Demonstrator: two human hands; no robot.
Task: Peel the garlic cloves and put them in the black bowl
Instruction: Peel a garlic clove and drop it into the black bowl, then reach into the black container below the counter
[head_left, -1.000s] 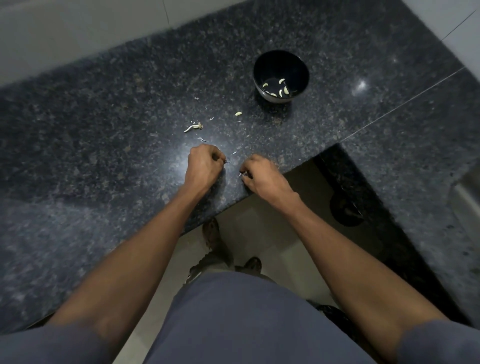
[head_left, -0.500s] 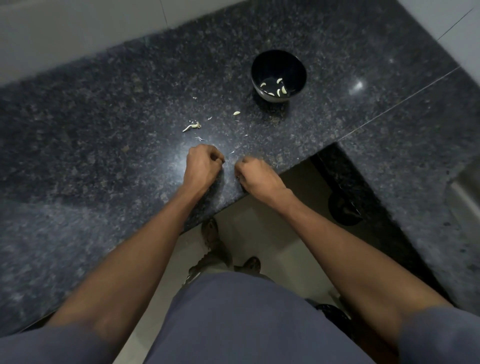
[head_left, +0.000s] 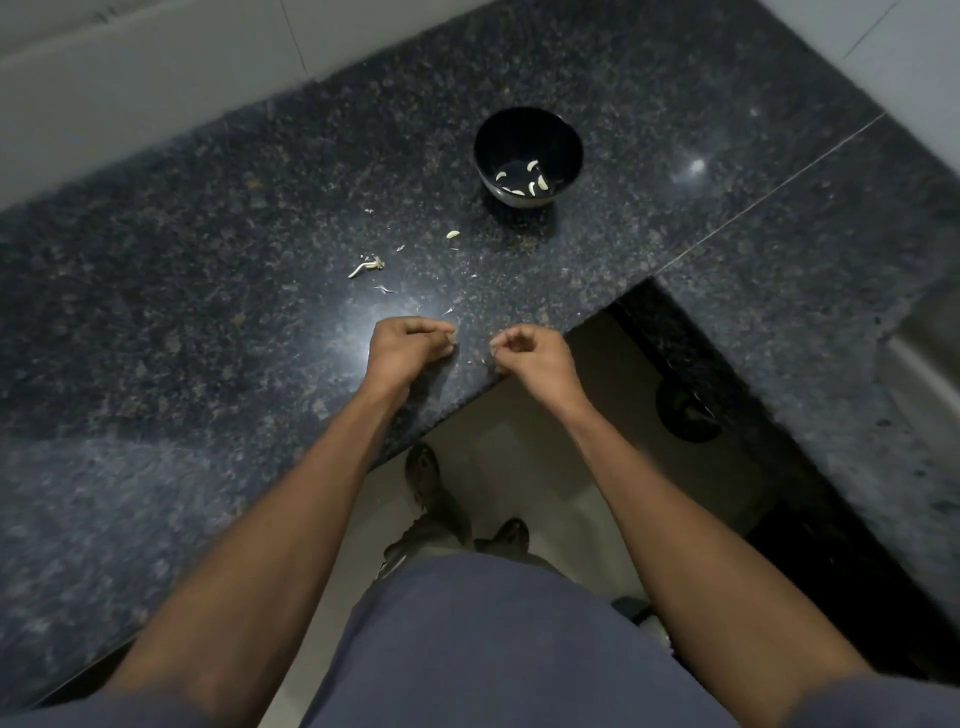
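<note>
Garlic cloves (head_left: 522, 179), five, in black bowl (head_left: 528, 136); both hands' fingers curled, contents unclear.

Single head-worn wide-angle view, looking forward and steeply down from above, dark granite counter (head_left: 218, 322) filling upper frame, both forearms entering from bottom edge, floor (head_left: 524, 447) and feet directly below, edges curved by lens.

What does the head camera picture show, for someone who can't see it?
Seen from above, a person's left hand and right hand, fingers curled, work on something tiny at the edge of a dark speckled granite counter. Further back, a black bowl holds a few peeled garlic cloves, and skin scraps and one loose clove lie between.
</note>
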